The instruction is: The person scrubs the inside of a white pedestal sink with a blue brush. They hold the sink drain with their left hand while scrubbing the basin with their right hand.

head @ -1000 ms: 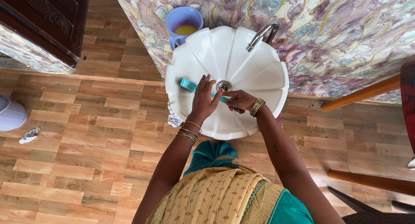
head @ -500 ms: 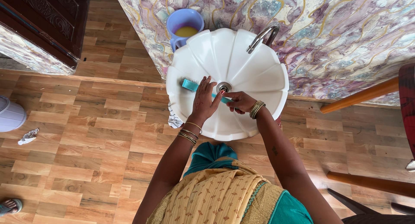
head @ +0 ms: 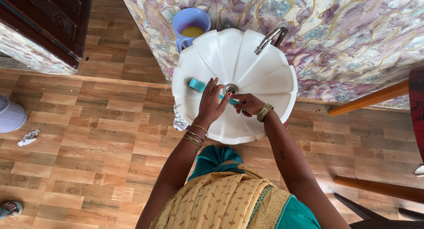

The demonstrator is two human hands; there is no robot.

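Two hands at work over a white scalloped washbasin (head: 247, 56).
Right hand (head: 248, 104) is clamped on a teal scrubbing brush (head: 197, 84) lying across the bowl beside the drain; left hand (head: 210, 105), fingers spread, covers the handle's middle.

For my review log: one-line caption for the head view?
Right hand holds a teal brush across a white scalloped basin; left hand rests on it.

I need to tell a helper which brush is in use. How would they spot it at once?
Find the white scalloped basin against the marbled wall. Across its bowl, beside the drain, lies the teal brush, its handle in the right hand. Nothing else in the basin is teal.
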